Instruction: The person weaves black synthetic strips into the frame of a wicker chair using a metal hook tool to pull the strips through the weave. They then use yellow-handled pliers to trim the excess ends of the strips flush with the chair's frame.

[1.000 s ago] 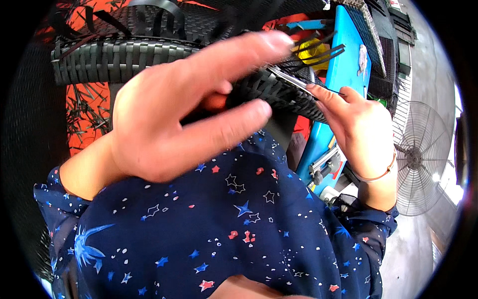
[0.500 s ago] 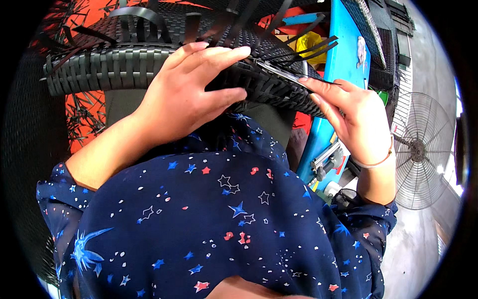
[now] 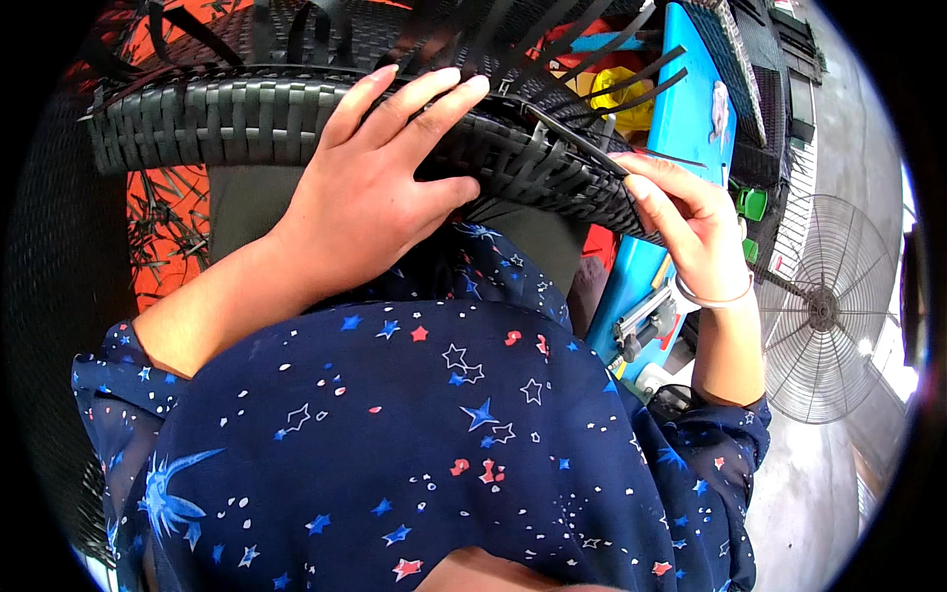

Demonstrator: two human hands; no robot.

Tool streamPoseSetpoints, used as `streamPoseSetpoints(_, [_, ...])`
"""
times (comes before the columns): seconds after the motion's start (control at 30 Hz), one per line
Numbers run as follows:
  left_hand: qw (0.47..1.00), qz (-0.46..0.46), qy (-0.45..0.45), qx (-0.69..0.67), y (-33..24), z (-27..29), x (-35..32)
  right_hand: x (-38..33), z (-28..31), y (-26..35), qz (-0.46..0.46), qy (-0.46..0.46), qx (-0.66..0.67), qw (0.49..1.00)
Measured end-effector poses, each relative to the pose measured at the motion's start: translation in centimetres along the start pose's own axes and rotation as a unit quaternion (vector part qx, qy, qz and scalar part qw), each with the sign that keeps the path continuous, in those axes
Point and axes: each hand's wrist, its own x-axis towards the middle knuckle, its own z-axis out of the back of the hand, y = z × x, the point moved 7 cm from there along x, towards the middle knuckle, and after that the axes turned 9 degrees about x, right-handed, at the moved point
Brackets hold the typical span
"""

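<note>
A curved piece of black wicker [image 3: 237, 123], woven from flat strips, lies across in front of me, with loose strip ends standing up along its far side. My left hand [image 3: 370, 192] rests over its rolled edge. The fingers are stretched and spread, and the thumb lies apart on the near side. At the right part of the edge, my right hand [image 3: 695, 222] pinches a black strip [image 3: 577, 143] between thumb and fingers. That strip runs along the top of the edge from near my left fingertips. What lies under my left palm is hidden.
A blue board or bench [image 3: 681, 138] stands at the right, with a metal tool [image 3: 646, 321] on it. Yellow plastic [image 3: 621, 94] sits beyond the wicker. Black strip scraps lie on an orange-red surface [image 3: 168, 237] at left. A large fan [image 3: 821, 308] is far right.
My right hand has moved slightly left and down along the wicker edge, and the strip now lies closer along it. My left fingers have straightened and spread. The wicker has shifted slightly.
</note>
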Motion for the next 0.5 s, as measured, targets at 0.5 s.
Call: streamPoseSetpoints(0.5, [1.000,-0.015,-0.013,-0.005,0.5,-1.1,-0.6,0.6,0.7,2.8,0.053,0.058,-0.122,0.989])
